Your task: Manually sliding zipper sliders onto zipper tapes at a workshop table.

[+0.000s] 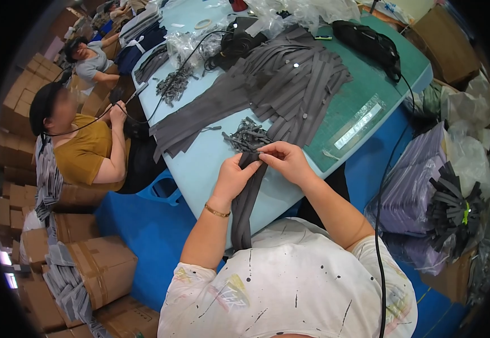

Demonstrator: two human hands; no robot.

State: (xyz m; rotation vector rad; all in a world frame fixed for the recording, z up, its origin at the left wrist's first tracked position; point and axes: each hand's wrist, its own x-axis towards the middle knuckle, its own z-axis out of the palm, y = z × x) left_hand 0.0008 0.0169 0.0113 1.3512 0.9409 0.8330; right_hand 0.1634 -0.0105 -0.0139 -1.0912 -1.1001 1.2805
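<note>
A long dark grey zipper tape runs from my fingers over the table's near edge toward my lap. Its upper end is pinched in my left hand. My right hand is closed, thumb and index finger meeting on the same end; any small part between them is too small to make out. Just beyond my fingers lies a heap of small dark grey pieces that look like zipper pulls. Farther off, many similar dark grey tapes are fanned across the table.
A green cutting mat covers the light blue table's right side, bearing a black pouch. Another small heap lies far left. Co-workers sit left, the nearest in a mustard top. Cartons stand left, plastic-wrapped bundles right.
</note>
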